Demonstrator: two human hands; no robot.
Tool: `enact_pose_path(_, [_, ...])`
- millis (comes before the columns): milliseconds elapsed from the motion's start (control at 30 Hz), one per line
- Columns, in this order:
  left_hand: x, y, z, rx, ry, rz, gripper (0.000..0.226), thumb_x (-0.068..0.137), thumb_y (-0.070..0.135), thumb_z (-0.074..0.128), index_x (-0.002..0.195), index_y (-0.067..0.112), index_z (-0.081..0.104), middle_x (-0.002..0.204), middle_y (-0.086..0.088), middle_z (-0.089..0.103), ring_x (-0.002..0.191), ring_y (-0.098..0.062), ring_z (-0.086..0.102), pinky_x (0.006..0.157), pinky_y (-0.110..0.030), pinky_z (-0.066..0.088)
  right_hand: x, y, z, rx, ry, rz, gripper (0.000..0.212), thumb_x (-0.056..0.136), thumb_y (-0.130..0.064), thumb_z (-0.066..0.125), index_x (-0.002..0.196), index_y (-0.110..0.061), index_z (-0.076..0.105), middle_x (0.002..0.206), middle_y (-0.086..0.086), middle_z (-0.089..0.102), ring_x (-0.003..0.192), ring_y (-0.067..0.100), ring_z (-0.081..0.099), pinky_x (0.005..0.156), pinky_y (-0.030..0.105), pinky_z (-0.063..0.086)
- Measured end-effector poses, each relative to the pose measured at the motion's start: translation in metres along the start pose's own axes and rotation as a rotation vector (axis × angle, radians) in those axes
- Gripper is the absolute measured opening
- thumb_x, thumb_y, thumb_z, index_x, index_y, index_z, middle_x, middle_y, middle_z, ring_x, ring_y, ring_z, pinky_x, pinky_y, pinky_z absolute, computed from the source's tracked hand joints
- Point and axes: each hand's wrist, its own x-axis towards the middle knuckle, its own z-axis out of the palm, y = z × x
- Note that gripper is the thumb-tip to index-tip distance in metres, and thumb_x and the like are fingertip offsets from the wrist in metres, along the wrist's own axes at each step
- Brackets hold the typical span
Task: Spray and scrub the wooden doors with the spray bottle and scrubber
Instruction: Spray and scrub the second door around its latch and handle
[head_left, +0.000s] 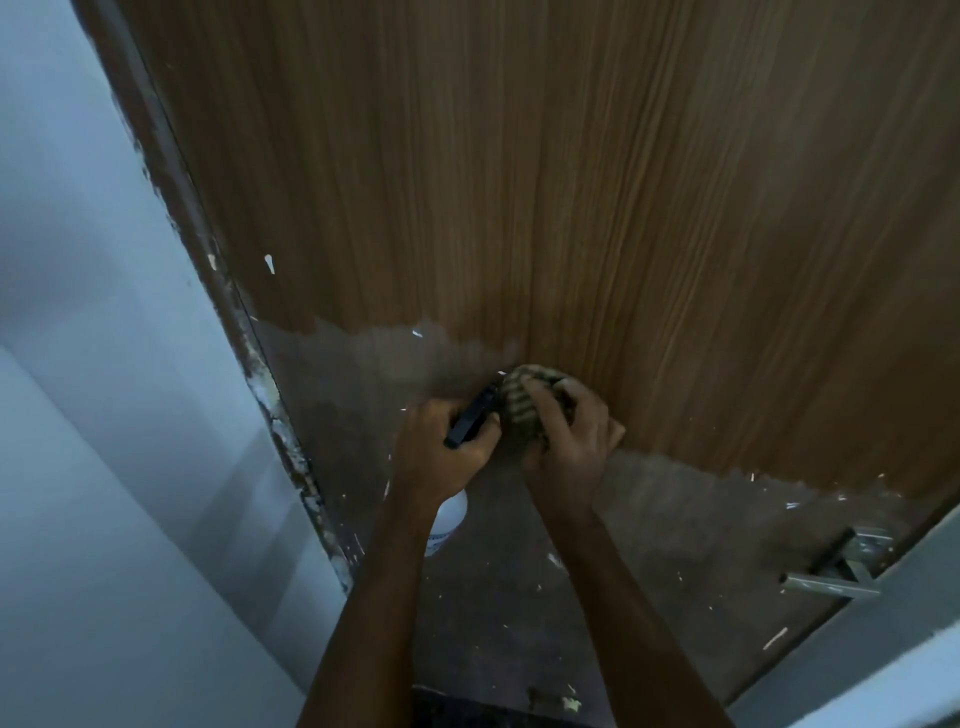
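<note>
Judging by the black nozzle aimed at it, the dark ribbed scrubber (524, 410) gripped in the right hand (563, 441) against the brown wooden door (519, 182) is being wetted from the white spray bottle (449, 514) clasped in the left hand (441, 447), so scrubbing is called for next.

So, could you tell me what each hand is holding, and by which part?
The left hand grips the spray bottle by its black trigger head; the right hand clutches the scrubber around its side.

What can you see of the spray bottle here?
The spray bottle is mostly hidden by the left hand, which grips its neck. A black trigger head pokes up past the fingers, aimed at the scrubber in the right hand. Below the wrist a rounded white body shows, labelled.
</note>
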Motion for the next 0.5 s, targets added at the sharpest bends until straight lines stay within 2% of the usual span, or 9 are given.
enact_pose_path(67, [-0.005, -0.005, -0.003, 0.072, 0.027, -0.035, 0.054, 0.089, 0.043, 0.076, 0.05, 0.02, 0.046, 0.042, 0.005, 0.044, 0.04, -0.015, 0.044, 0.046, -0.027, 0.028, 0.026, -0.007, -0.009, 0.026, 0.086, 0.14, 0.051, 0.083, -0.011, 0.062, 0.133, -0.017, 0.066, 0.134, 0.013, 0.05, 0.121, 0.029, 0.051, 0.1, 0.044, 0.034])
enact_pose_path(167, [-0.01, -0.012, -0.005, 0.118, 0.053, -0.113, 0.058, 0.091, 0.035, 0.082, 0.048, 0.021, 0.046, 0.042, 0.006, 0.043, 0.041, -0.012, 0.044, 0.047, -0.026, 0.029, 0.073, -0.017, -0.019, 0.05, 0.194, 0.268, 0.061, 0.075, -0.003, 0.064, 0.134, -0.015, 0.067, 0.131, 0.017, 0.054, 0.122, 0.026, 0.049, 0.101, 0.04, 0.03])
enact_pose_path(267, [-0.012, -0.017, -0.009, 0.036, 0.055, -0.048, 0.061, 0.092, 0.031, 0.083, 0.047, 0.022, 0.043, 0.041, 0.008, 0.043, 0.039, -0.014, 0.046, 0.042, -0.016, 0.025, 0.077, -0.027, -0.019, 0.014, 0.187, 0.223, 0.065, 0.073, 0.003, 0.069, 0.135, -0.018, 0.067, 0.13, 0.015, 0.054, 0.12, 0.025, 0.049, 0.1, 0.035, 0.029])
enact_pose_path(333, [-0.011, -0.019, -0.011, -0.031, 0.044, -0.038, 0.056, 0.093, 0.033, 0.082, 0.049, 0.021, 0.048, 0.043, 0.009, 0.049, 0.041, -0.014, 0.05, 0.043, -0.017, 0.03, 0.058, -0.027, -0.011, -0.017, 0.156, 0.152, 0.063, 0.077, 0.0, 0.069, 0.137, -0.022, 0.064, 0.133, 0.013, 0.051, 0.117, 0.027, 0.051, 0.099, 0.036, 0.03])
enact_pose_path(400, [-0.011, -0.019, -0.013, -0.091, 0.058, -0.087, 0.051, 0.09, 0.044, 0.077, 0.052, 0.017, 0.057, 0.047, 0.002, 0.056, 0.043, -0.016, 0.054, 0.046, -0.033, 0.043, 0.035, -0.023, -0.002, -0.044, 0.095, 0.084, 0.062, 0.082, -0.003, 0.072, 0.138, -0.025, 0.059, 0.134, 0.011, 0.047, 0.115, 0.03, 0.052, 0.097, 0.038, 0.031])
enact_pose_path(500, [-0.01, -0.02, -0.018, -0.124, 0.113, -0.137, 0.052, 0.084, 0.053, 0.07, 0.05, 0.017, 0.057, 0.05, -0.003, 0.059, 0.042, -0.016, 0.054, 0.05, -0.035, 0.045, 0.013, -0.023, 0.005, -0.049, 0.04, 0.038, 0.057, 0.084, -0.006, 0.069, 0.137, -0.023, 0.059, 0.133, 0.012, 0.047, 0.114, 0.031, 0.052, 0.093, 0.041, 0.037])
